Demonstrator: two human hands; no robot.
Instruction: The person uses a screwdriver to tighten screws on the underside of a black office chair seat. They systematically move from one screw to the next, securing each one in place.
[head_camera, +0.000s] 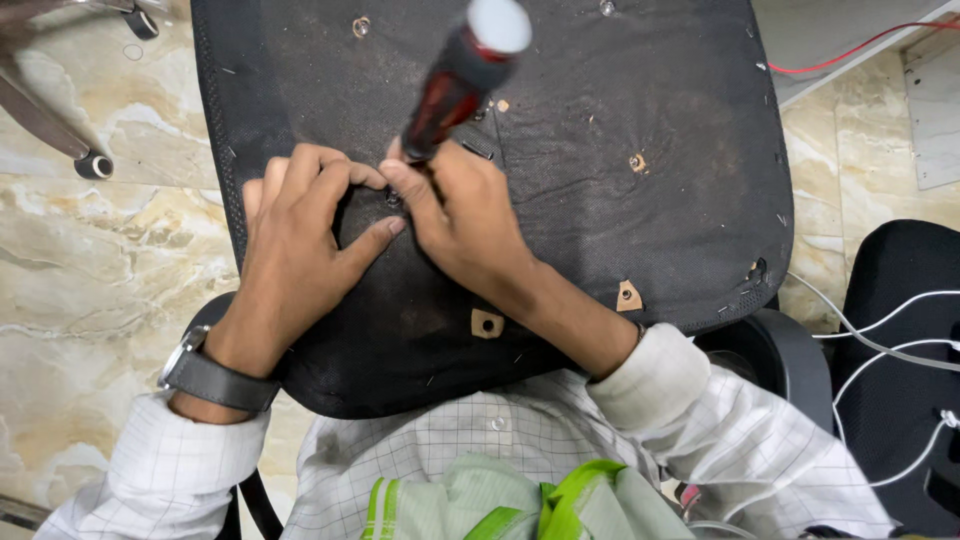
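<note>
A black upturned chair seat (620, 90) rests on my lap, its dusty fabric underside facing me. My right hand (462, 220) grips a screwdriver (462, 75) with a red and black handle and a white cap, held upright over a small screw hole (392, 200). My left hand (300, 225) lies on the fabric beside that hole, thumb and forefinger curled around it. A dark watch (205, 375) sits on my left wrist. The screwdriver's tip is hidden behind my fingers.
Several other screw holes and brown wooden patches (487, 323) show on the underside. A chair base with a castor (92, 165) stands on the marble floor at the upper left. White cables (890, 320) and a red wire (860, 45) run at the right, beside another black seat (900, 300).
</note>
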